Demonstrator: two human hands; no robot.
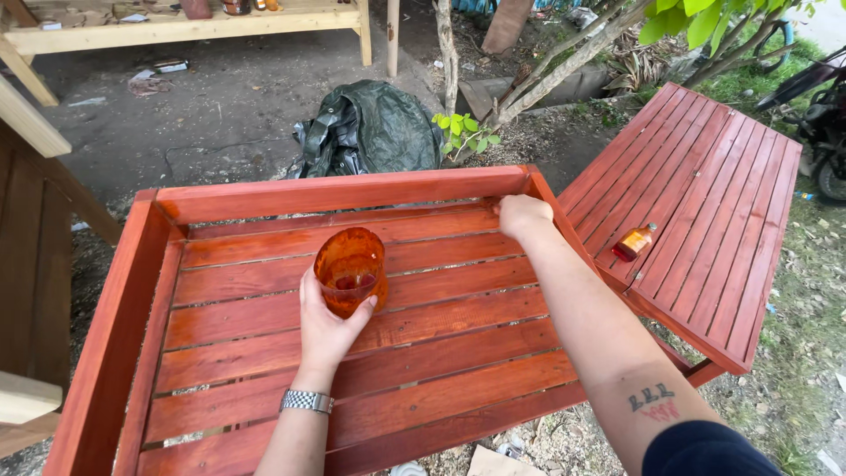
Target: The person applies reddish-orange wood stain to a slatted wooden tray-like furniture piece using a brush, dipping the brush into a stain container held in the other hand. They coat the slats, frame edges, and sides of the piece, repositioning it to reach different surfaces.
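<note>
The left hand (pixel 324 328) cups an orange glass (pixel 351 270) upright over the red slatted frame (pixel 264 198), while the right hand (pixel 522 214) closes on its far rail to steady it.

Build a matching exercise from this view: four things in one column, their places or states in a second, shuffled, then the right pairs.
Things:
1. orange cup
2. small amber bottle
3. right hand
4. dark green tarp

Places or states:
A. crumpled on the ground beyond the frame
B. held in the left hand
C. lying on the tilted slatted panel
D. gripping the far corner of the red slatted frame

Pairs: 1-B, 2-C, 3-D, 4-A
</note>
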